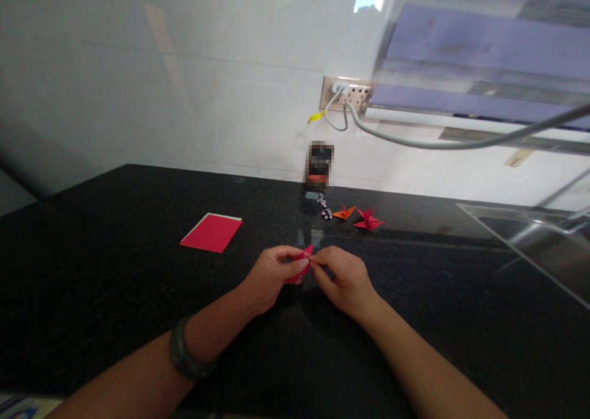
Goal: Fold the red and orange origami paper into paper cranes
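Between my two hands is a small piece of folded red origami paper (pixel 303 268), held just above the dark countertop (pixel 138 296). My left hand (pixel 271 278) is closed round its left side, thumb on top. The fingertips of my right hand (pixel 345 281) pinch its right edge; the exact fold there is hidden by the fingers. Beyond my right hand lie an orange paper crane (pixel 345 212) and red paper cranes (pixel 369 220). A stack of square paper (pixel 212 233), red on top with a pale edge showing, lies farther left.
A phone-like, blurred-out object (pixel 319 166) leans on the wall, with a beaded strap (pixel 325 209) in front. A wall socket (pixel 345 93) holds a plug, and a grey cable (pixel 415 141) runs rightward. A metal sink (pixel 544 241) is set in at right.
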Motion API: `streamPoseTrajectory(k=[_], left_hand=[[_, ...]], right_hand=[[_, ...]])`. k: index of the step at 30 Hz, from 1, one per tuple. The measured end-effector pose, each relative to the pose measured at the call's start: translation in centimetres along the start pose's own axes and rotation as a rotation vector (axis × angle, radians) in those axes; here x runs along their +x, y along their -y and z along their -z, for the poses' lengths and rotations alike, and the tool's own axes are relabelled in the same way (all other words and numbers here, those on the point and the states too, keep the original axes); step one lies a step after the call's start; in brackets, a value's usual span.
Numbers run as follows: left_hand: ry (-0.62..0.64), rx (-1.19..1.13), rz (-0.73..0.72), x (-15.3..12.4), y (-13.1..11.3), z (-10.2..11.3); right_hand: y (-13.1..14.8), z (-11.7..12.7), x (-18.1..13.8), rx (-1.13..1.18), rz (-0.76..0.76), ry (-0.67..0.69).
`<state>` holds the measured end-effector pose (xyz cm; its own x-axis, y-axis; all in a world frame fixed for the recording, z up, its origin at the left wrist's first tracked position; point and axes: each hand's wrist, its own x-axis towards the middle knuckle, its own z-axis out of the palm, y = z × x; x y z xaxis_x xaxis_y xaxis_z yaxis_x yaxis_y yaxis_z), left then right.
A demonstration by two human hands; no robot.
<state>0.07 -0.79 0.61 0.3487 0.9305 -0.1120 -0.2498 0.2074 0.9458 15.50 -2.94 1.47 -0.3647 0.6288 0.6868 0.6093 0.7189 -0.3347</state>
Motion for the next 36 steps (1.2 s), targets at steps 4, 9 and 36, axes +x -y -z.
streamPoseTrajectory(k=[4, 9, 36], left_hand=[[-0.035, 0.009, -0.004, 0.04, 0.06, -0.03], [-0.031, 0.074, -0.053, 0.03, -0.06, -0.01], [0.024, 0.049, -0.066, -0.21, -0.44, 0.12]], right_hand=[[0.12, 0.21, 0.09, 0.030, 0.013, 0.008], [0.33, 0.31, 0.07, 0.056, -0.012, 0.053], [0.71, -0.48, -0.20, 0.065, -0.197, -0.065]])
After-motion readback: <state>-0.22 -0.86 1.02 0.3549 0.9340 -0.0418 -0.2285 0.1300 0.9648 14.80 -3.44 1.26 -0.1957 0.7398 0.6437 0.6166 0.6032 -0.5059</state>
